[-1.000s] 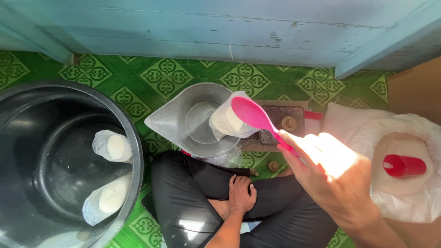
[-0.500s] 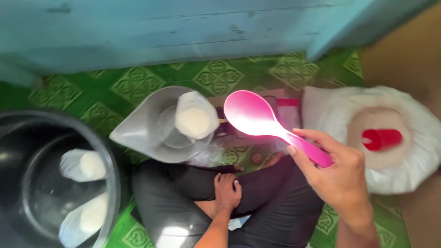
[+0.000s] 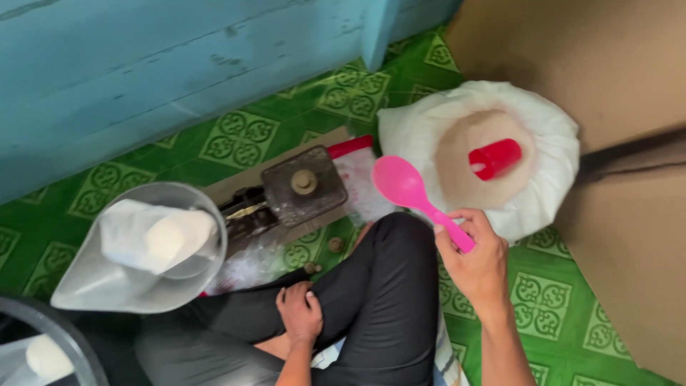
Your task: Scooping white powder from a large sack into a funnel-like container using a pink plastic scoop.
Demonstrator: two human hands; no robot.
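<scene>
Head view: right hand (image 3: 480,266) raised, fingers gripping pink spoon (image 3: 416,195).

Bright, even daylight, soft shadows, mild motion blur throughout; no harsh glare anywhere.

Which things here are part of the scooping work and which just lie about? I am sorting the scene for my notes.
In use: right hand; pink plastic spoon; white sack of pale powder; red plastic cup; filled clear bag in grey scale pan.

Lying about: dark round tub; brown cardboard; left hand on knee.
</scene>
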